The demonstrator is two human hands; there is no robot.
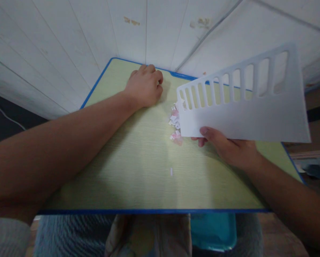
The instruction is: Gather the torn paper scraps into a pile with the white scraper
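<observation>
White, long and flat, the slotted rectangular panel [242, 123] is in your right hand [226, 144], tilted above the right half of the pale yellow-green counter with blue edging [138, 175]. Its row of rounded slots runs along the upper edge. Your right hand is closed on the lower edge toward the left end: the thumb lies on the near face and the fingers pass beneath. Your left hand [146, 85] rests near the counter's far edge, fingers loosely curled; whether it encloses anything cannot be determined.

The panel's left end partly covers a loose pile of small white and pink paper scraps [175, 119]; contact between the two cannot be confirmed. A smaller pink-and-white cluster [177, 137] lies just nearer to you, and a single narrow white strip [171, 171] lies apart, toward your edge.

Handling: expect the panel to be light, fairly stiff and possibly slippery on its smooth face. Grip the solid band below the slots; the narrow bars between slots are likely the weakest section. Expect the scraps to be very light and easily scattered.

Markings: no brand, label or legible writing is visible on the panel or counter. Any print on the scraps is too small to read.
</observation>
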